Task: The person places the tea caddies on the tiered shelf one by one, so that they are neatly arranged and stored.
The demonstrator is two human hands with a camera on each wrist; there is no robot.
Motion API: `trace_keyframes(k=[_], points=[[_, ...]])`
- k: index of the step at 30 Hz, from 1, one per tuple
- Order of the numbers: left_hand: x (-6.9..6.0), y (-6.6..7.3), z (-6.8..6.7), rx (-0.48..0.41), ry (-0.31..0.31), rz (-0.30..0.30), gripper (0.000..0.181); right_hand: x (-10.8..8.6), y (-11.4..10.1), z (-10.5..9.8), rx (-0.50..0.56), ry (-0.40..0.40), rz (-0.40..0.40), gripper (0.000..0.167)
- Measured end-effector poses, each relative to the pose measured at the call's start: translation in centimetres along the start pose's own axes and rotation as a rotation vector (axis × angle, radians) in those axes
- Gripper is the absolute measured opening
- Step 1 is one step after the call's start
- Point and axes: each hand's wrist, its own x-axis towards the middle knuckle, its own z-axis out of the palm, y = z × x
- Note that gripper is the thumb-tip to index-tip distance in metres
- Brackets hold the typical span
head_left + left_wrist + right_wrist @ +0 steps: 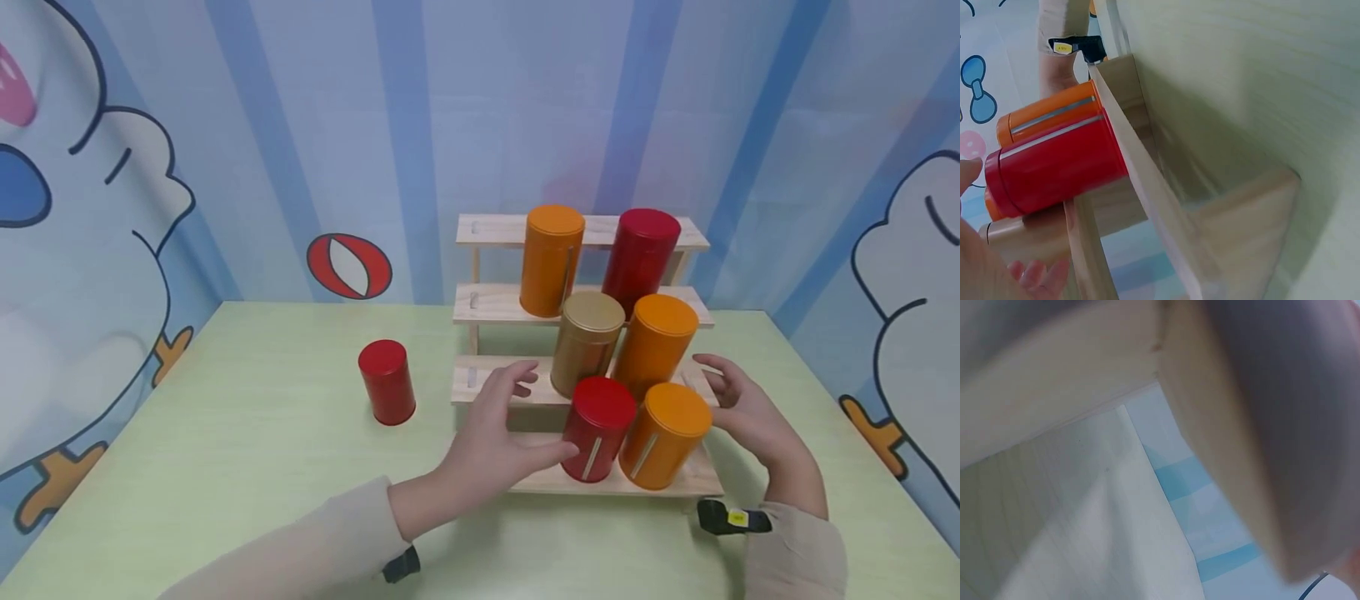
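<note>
A four-step wooden rack (540, 479) bears several cylindrical tins. On its lowest step stand a red tin (597, 429) and an orange tin (666, 437). My left hand (495, 442) is just left of that red tin, thumb and fingers spread; its thumb tip overlaps the tin's edge, and contact cannot be told. In the left wrist view the red tin (1060, 162) lies beyond the thumb, with fingertips (1041, 278) near the gold tin (1032, 237). My right hand (753, 417) is by the rack's right side, fingers loosely bent, thumb tip partly hidden behind the orange tin.
Higher up stand a gold tin (588, 342), an orange tin (655, 342), another orange tin (552, 258) and a tall red tin (641, 254). A smaller red tin (387, 383) stands on the table (277, 433) left of the rack. A printed curtain (510, 100) hangs behind.
</note>
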Motion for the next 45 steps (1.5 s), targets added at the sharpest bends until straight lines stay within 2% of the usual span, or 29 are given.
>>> trace_keyframes(k=[6,11,14,16,20,24,30,34,40,45], points=[[-0.3,-0.2,-2.7,0.064,0.044,0.088,0.080,0.1,0.1,0.0,0.005,0.003,0.009,0.081],[-0.4,-0.9,-5.1,0.139,0.131,0.210,0.079,0.1,0.2,0.0,-0.003,0.002,0.003,0.081],[-0.4,-1.4,-6.5,0.171,0.195,0.250,0.079,0.1,0.1,0.0,-0.004,0.003,0.003,0.081],[-0.4,-1.6,-7.5,0.182,0.230,0.253,0.080,0.1,0.1,0.0,-0.002,0.004,0.005,0.080],[-0.3,-2.4,-9.3,0.204,0.271,0.236,0.080,0.0,0.1,0.1,-0.004,0.005,0.009,0.080],[-0.1,-3.6,-10.9,0.233,0.287,0.215,0.081,0.0,0.1,0.1,-0.009,0.007,0.012,0.080],[0.2,-5.6,-12.8,0.224,0.297,0.174,0.083,0.0,0.0,0.2,-0.009,0.011,0.016,0.081],[0.3,-6.8,-13.6,0.238,0.309,0.148,0.085,0.0,-0.1,0.2,0.013,0.008,0.017,0.082],[0.5,-8.2,-14.1,0.242,0.310,0.020,0.089,-0.1,-0.1,0.3,0.017,0.013,0.021,0.082],[0.7,-9.4,-14.3,0.206,0.309,-0.061,0.091,-0.1,-0.1,0.3,0.014,0.016,0.025,0.082]])
